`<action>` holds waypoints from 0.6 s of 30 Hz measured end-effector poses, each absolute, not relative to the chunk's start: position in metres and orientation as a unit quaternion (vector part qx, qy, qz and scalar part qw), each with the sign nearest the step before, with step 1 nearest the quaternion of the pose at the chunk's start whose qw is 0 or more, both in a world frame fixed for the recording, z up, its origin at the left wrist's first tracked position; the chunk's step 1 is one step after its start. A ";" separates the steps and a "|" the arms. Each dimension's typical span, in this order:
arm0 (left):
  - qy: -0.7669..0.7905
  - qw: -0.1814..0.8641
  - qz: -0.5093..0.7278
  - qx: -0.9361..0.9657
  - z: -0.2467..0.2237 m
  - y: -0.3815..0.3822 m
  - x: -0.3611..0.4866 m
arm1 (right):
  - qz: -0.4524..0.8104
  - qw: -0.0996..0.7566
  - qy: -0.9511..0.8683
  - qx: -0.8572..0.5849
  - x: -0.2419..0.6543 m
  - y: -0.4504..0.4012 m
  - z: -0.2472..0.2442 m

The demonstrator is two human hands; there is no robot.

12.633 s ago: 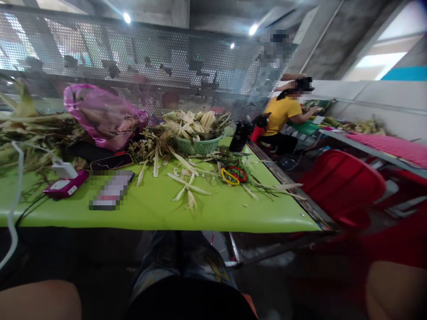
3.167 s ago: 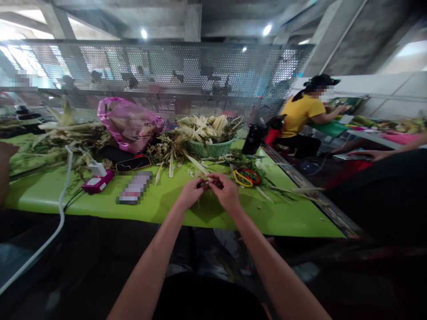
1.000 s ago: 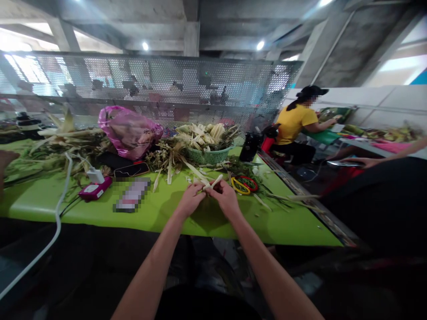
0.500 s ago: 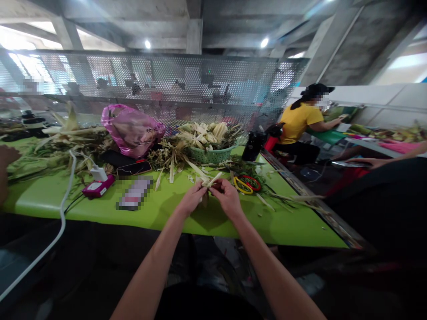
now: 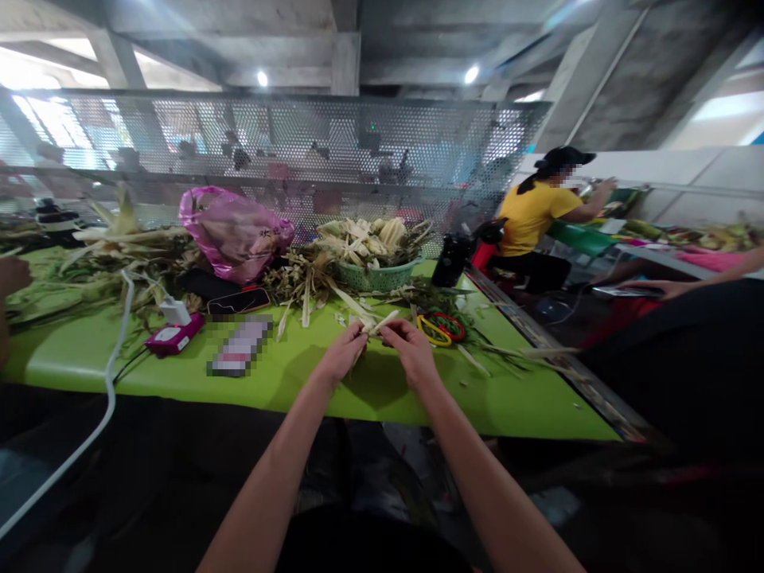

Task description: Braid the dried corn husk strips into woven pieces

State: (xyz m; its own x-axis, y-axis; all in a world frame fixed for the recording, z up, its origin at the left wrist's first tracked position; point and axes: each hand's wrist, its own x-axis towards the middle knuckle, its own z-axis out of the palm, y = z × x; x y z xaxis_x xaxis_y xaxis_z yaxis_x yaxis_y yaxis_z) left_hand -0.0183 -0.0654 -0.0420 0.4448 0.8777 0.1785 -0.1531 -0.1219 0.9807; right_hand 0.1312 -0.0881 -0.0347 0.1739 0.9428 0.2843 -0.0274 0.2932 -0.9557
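Pale dried husk strips [image 5: 371, 325] are held over the front of the green table, between both hands. My left hand [image 5: 344, 350] is closed on the left side of the strips. From the right, my right hand [image 5: 411, 348] pinches one end of a pale strip between thumb and fingers. Just right of that hand lie scissors with yellow and red handles [image 5: 442, 329]. Behind the hands stands a green basket [image 5: 377, 277] heaped with pale husk pieces. Loose strips and dry leaves [image 5: 307, 286] lie left of the basket.
A pink plastic bag [image 5: 230, 231], phones [image 5: 239, 301], a magenta power block [image 5: 175, 334] with a white cable, and a black container [image 5: 454, 260] are on the table [image 5: 196, 382]. Other people's hands show at both sides. A person in yellow [image 5: 531, 219] sits at back right.
My right hand has shifted slightly away from my left, its fingers now nearer the strip's end. The person in yellow has raised an arm.
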 end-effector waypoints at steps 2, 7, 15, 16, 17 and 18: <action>0.301 0.582 0.428 0.623 -0.042 -0.065 -0.018 | 0.384 0.621 -0.514 -0.451 0.131 -0.088 -0.035; 0.303 0.572 0.407 0.645 -0.042 -0.065 -0.016 | 0.341 0.634 -0.519 -0.460 0.132 -0.089 -0.035; 0.348 0.420 0.400 0.736 -0.043 -0.068 -0.019 | 0.188 0.602 -0.594 -0.498 0.138 -0.092 -0.031; 0.358 0.404 0.396 0.743 -0.043 -0.068 -0.019 | 0.158 0.586 -0.619 -0.498 0.138 -0.092 -0.031; 0.364 0.391 0.394 0.748 -0.043 -0.068 -0.019 | 0.139 0.570 -0.639 -0.497 0.137 -0.092 -0.030; 0.368 0.383 0.392 0.751 -0.043 -0.069 -0.019 | 0.128 0.559 -0.653 -0.495 0.137 -0.092 -0.030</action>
State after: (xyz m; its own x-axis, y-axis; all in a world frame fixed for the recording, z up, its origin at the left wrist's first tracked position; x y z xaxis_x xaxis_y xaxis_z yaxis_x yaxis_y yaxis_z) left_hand -0.0187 -0.0685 -0.0435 0.4225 0.8527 0.3073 0.2517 -0.4361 0.8640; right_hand 0.1367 -0.0919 -0.0304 0.1156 0.7893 0.6030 0.5028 0.4770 -0.7208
